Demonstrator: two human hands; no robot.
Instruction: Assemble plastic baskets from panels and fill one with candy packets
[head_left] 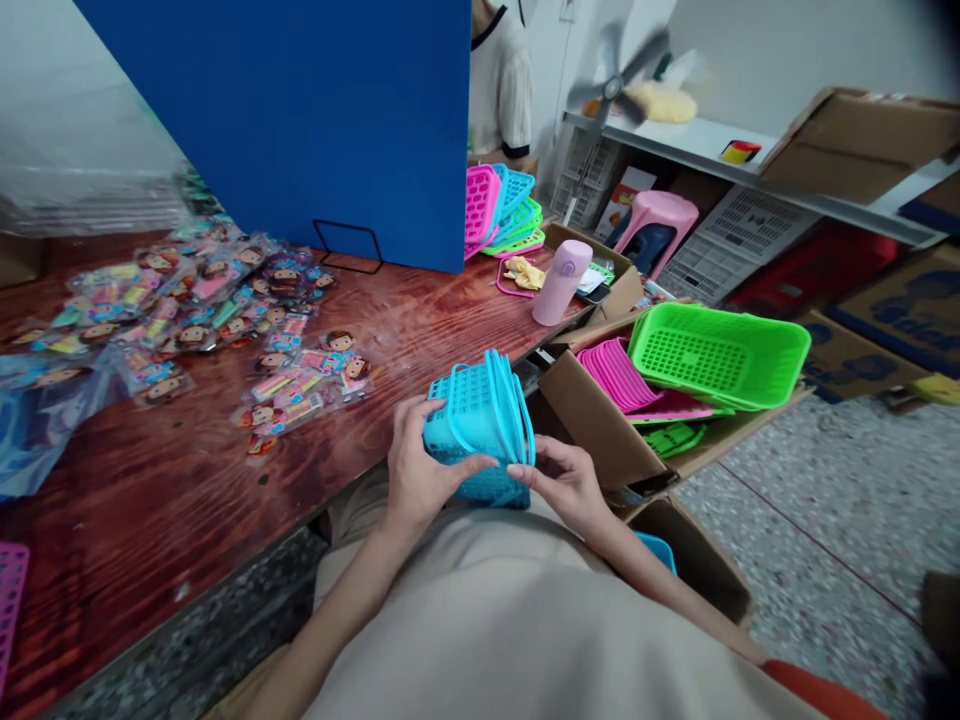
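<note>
My left hand (424, 465) and my right hand (562, 482) both grip a small turquoise plastic mesh basket (476, 425) in front of my body, just past the wooden table's edge. Its thin handles curve along the right side. The fingers of my left hand wrap its near side, and my right fingertips pinch its lower right corner. To the left on the reddish-brown wooden table (390, 330) lie several plastic packets with cartoon-face cards (304, 380). A cardboard box (600, 420) to my right holds a green basket (716, 355) and pink baskets (611, 375).
A blue partition board (300, 110) stands on the table's far side. Past it are stacked pink and turquoise baskets (491, 205) and a pink bottle (562, 282). A co-worker's sleeve (502, 90) shows behind. Another cardboard box (686, 560) sits on the speckled floor (817, 540).
</note>
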